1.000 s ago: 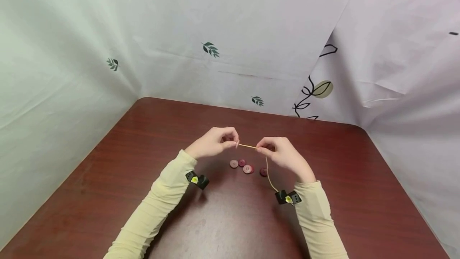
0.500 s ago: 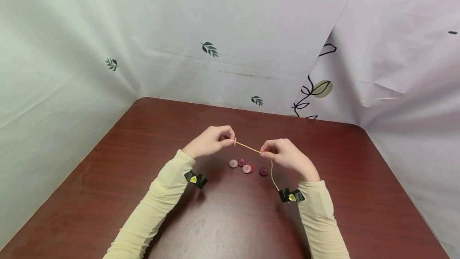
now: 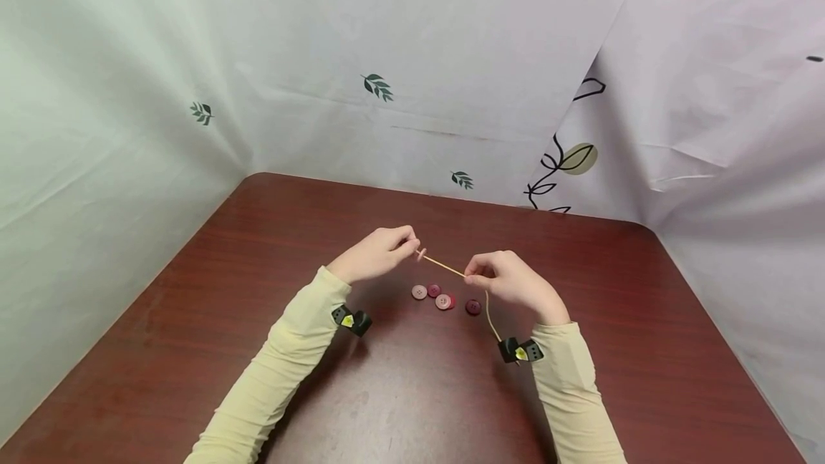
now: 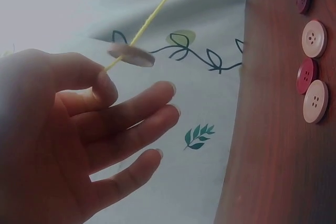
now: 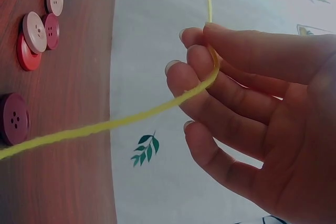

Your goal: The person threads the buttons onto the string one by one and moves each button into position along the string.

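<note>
A pale pink button (image 4: 139, 57) hangs threaded on a yellow string (image 3: 445, 266), just beyond my left fingertips. My left hand (image 3: 376, 255) pinches the string's end between thumb and index finger; its other fingers are spread loosely in the left wrist view. Further along, my right hand (image 3: 513, 283) pinches the same string with thumb and fingertips, and the stretch between the hands is taut. From the right hand the string's tail (image 5: 105, 126) droops across the fingers toward the wrist. Both hands are above the table, level with the loose buttons or slightly beyond them.
Below the hands on the brown table (image 3: 387, 392) lie a pale pink button (image 3: 419, 292), a dark pink one (image 3: 434, 291), another pale pink one (image 3: 442, 301) overlapping a red one (image 5: 27, 56), and a maroon one (image 3: 473, 307). A white patterned curtain (image 3: 309, 41) surrounds the table.
My left fingers have gone from holding the button to pinching the string end behind it. My right hand has shifted slightly right and nearer, lengthening the taut stretch. The loose buttons have not moved.
</note>
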Tool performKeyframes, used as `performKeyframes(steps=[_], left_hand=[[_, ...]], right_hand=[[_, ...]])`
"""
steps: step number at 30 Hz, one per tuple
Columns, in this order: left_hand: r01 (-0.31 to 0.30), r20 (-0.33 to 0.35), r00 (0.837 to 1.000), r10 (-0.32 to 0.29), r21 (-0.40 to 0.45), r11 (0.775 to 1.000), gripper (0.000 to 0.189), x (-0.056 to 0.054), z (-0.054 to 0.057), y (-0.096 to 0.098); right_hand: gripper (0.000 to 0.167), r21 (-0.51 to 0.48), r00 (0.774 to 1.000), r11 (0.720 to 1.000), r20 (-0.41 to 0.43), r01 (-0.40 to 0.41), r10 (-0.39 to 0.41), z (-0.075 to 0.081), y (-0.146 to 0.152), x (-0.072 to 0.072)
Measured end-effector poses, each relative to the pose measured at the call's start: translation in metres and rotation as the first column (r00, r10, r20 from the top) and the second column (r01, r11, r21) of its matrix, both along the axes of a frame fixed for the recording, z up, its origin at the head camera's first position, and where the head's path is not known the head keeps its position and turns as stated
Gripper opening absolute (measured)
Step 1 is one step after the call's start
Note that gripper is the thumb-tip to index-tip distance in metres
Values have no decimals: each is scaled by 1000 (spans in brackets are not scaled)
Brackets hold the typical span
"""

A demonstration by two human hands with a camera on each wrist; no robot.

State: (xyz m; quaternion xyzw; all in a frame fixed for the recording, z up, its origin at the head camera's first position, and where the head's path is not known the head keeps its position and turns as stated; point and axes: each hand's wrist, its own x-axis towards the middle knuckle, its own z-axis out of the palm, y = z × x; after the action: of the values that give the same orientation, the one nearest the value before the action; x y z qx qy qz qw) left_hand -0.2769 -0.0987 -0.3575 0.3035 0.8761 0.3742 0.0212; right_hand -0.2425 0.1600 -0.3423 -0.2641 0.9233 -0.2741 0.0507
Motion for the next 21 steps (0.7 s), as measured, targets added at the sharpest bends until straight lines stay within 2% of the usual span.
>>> performKeyframes(steps=[8,21], left_hand=[[-4,-35,999,3,-27,1000,24,0,1,0],[12,-43,999,-12,9,1000,23,-2,-1,2]], right_hand=[[5,18,1000,1000,7,-2,2,-1,2,-1],[5,20,1000,1000,5,-24,24,-6,-4,-5]])
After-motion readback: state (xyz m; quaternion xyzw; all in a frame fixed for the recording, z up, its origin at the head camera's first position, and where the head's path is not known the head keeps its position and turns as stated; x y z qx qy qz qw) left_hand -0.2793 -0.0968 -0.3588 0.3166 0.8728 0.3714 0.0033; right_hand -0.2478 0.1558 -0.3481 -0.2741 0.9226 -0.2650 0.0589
